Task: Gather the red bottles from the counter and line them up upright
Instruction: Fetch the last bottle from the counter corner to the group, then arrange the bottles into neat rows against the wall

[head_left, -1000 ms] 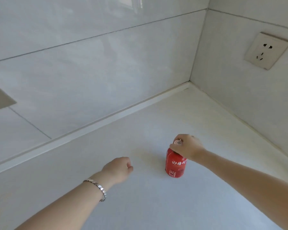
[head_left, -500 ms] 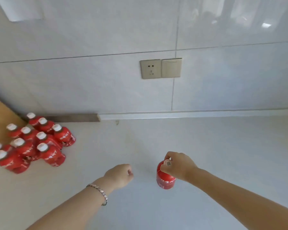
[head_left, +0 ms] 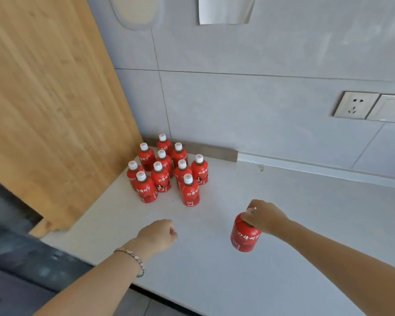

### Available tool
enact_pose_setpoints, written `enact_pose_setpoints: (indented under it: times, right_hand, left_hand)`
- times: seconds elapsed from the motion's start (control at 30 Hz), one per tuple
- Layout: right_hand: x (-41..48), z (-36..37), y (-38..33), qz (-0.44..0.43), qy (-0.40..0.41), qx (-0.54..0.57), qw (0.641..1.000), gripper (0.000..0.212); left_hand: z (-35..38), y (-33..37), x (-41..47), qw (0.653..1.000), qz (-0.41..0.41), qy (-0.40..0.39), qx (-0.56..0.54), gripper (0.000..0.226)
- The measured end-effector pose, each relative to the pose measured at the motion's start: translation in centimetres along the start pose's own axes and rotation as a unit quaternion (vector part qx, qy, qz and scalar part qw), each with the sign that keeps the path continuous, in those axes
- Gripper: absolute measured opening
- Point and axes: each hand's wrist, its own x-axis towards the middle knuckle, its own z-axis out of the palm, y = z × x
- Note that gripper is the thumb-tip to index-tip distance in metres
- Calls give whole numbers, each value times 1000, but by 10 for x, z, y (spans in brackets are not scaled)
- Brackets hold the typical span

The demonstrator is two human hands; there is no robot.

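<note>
The right hand (head_left: 266, 216) is gripping a red bottle (head_left: 245, 236) from above, its fingers (head_left: 249, 218) clamped around the neck and white cap, so that only a sliver of the cap is showing between them. The bottle is hanging upright below those fingers; whether its base is touching the white surface (head_left: 306, 247) or hovering just over it cannot be told.

The left hand (head_left: 159, 236) is holding nothing. Its fingers (head_left: 172, 232) are curled together into a loose fist, knuckles pointing forward, over the surface. A silver bracelet (head_left: 135, 258) is sitting on that wrist. The held bottle is off to the right of the left fingers, well apart from them.

Ahead and to the left of the right fingers, 10 red bottles (head_left: 167, 169) are standing upright in a tight cluster on the surface, all with white caps, packed into the corner where a wooden panel (head_left: 50, 99) is meeting the grey tiled wall (head_left: 249, 110). The closest of them (head_left: 190, 191) is standing forward and left of the right fingers, clearly apart from the held bottle, and forward and slightly right of the left fingers.

On the wall, far above and to the right of the right fingers, a socket plate (head_left: 356, 104) is sitting beside a switch plate (head_left: 388, 108).
</note>
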Motion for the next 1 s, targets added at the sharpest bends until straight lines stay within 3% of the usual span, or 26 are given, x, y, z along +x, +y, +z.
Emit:
enact_pose_setpoints:
  times: [0.33,0.53,0.6,0.67,0.77,1.0]
  right_hand:
    - [117,11,-78,-3,51,46,998,33]
    - [168,26,-107,-11,18,33,999,36]
    - [175,27,-112,-19,1,-6,1000,37]
    - [181,21,-119,-45,-8,-113,993,40]
    - [185,8,-139,-106,25,-258,960,43]
    - [211,-1,-218,-124,21,-137,983,28]
  left_hand:
    - [-47,-44,67,999,-37,0,-27,17]
    - [-92,-64,110,999,-30,32,-31,13]
    - [-102,-71,121,998,-27,41,-25,17]
    - [-112,-78,135,998,-20,56,-29,20]
    - [-129,-91,162,995,-1,95,-40,19]
    - [-176,-125,258,979,31,192,-62,25]
